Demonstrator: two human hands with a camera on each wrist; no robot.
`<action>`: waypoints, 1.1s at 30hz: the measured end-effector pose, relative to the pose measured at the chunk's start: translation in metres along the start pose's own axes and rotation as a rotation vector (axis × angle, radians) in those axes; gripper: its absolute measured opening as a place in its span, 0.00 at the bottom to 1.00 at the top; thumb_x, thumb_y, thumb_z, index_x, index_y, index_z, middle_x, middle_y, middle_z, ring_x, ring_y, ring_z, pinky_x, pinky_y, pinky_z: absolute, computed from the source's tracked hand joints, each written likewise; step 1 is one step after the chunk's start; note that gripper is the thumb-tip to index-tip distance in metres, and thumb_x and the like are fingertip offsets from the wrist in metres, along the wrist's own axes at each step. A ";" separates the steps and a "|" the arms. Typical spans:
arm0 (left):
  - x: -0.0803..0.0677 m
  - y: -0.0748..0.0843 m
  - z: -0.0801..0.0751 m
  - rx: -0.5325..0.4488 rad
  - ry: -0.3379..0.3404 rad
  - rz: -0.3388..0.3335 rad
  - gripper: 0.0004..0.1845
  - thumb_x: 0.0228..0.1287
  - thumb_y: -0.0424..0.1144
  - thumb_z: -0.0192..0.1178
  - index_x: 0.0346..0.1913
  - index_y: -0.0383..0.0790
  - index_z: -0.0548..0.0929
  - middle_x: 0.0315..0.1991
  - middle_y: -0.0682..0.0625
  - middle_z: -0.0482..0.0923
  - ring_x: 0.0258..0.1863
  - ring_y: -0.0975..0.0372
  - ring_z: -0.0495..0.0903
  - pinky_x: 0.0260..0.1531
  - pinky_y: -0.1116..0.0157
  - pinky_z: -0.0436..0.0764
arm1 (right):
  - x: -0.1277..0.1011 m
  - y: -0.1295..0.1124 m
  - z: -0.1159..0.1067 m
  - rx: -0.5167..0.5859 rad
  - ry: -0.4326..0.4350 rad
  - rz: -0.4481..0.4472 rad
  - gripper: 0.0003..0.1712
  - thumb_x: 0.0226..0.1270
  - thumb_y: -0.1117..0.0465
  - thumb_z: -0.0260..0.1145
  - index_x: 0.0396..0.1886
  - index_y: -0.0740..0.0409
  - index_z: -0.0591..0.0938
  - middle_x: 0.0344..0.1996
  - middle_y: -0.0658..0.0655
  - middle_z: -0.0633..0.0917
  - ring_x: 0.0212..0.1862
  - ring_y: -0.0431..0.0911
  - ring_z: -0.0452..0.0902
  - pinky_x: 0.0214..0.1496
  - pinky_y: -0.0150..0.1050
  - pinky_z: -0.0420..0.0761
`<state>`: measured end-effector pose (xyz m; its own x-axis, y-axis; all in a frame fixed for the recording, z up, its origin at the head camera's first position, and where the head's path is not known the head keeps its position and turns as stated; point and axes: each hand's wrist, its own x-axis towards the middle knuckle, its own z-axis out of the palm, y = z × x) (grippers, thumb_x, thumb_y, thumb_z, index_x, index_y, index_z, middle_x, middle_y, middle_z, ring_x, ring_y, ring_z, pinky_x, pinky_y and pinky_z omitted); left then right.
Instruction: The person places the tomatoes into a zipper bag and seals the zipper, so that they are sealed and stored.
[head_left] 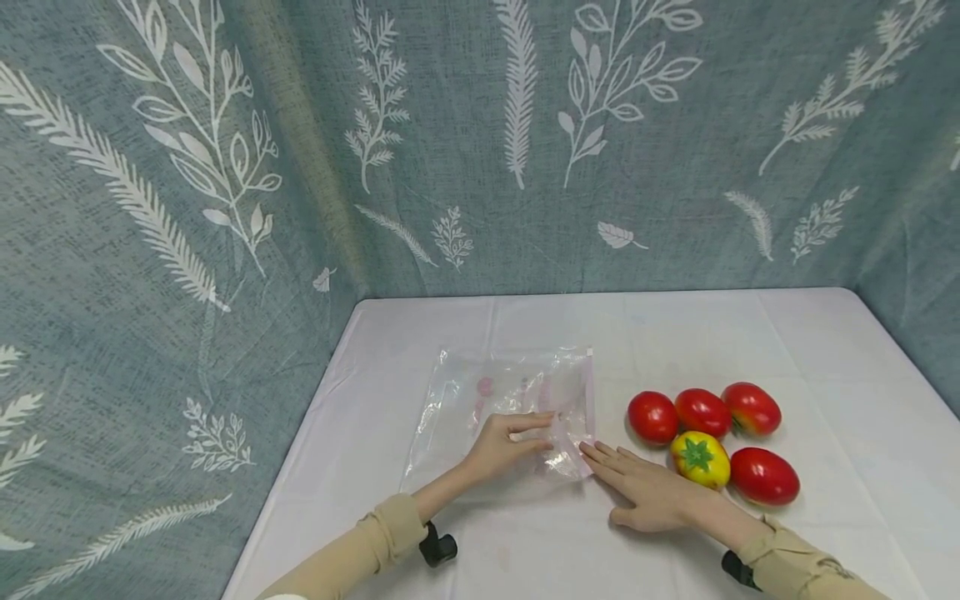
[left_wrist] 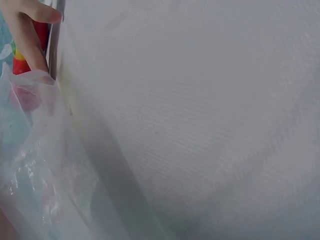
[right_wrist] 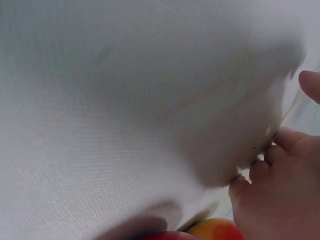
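Observation:
A clear zip bag (head_left: pixel 457 408) with a pinkish sealing strip along its right side lies on the white table. Its upper layer near the front right corner is pulled back, and my left hand (head_left: pixel 498 446) holds it there by the fingertips, thumb below. My right hand (head_left: pixel 652 492) is palm down with fingers stretched out, fingertips at the bag's right edge. In the right wrist view the right hand (right_wrist: pixel 280 185) reaches along the white cloth. Crumpled bag film (left_wrist: pixel 55 175) covers the left of the left wrist view.
To the right lie several glossy red tomatoes (head_left: pixel 652 417) and a yellow fruit (head_left: pixel 701 458) with a green star-shaped cap, close beside my right wrist. A blue-green curtain (head_left: pixel 465 125) with white leaf prints stands behind and left of the table (head_left: pixel 675 333).

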<state>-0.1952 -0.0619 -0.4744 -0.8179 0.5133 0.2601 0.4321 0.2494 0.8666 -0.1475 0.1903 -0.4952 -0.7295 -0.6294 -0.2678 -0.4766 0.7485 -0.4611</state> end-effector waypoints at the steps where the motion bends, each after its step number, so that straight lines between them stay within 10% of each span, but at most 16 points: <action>1: 0.000 0.002 -0.001 -0.006 0.008 0.008 0.16 0.52 0.27 0.66 0.46 0.24 0.82 0.50 0.35 0.80 0.52 0.46 0.80 0.56 0.63 0.78 | 0.000 0.000 0.000 -0.002 0.002 -0.003 0.43 0.60 0.51 0.63 0.74 0.52 0.57 0.76 0.50 0.54 0.75 0.50 0.48 0.74 0.54 0.54; 13: -0.002 -0.016 0.001 -0.067 0.049 -0.038 0.18 0.54 0.32 0.68 0.48 0.28 0.82 0.50 0.38 0.81 0.51 0.50 0.81 0.54 0.68 0.78 | -0.002 0.000 0.000 0.024 0.006 -0.015 0.44 0.61 0.51 0.63 0.74 0.52 0.56 0.76 0.51 0.53 0.76 0.50 0.48 0.74 0.55 0.54; 33: -0.005 0.017 -0.003 -0.033 0.018 -0.070 0.21 0.50 0.28 0.68 0.50 0.28 0.81 0.53 0.40 0.79 0.55 0.49 0.78 0.58 0.60 0.76 | -0.003 0.004 0.007 0.102 0.056 -0.023 0.46 0.61 0.51 0.63 0.76 0.46 0.51 0.76 0.49 0.52 0.76 0.49 0.48 0.74 0.55 0.54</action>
<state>-0.1851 -0.0627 -0.4593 -0.8525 0.4804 0.2061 0.3613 0.2564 0.8965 -0.1442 0.1937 -0.5024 -0.7466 -0.6316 -0.2091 -0.4433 0.7066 -0.5515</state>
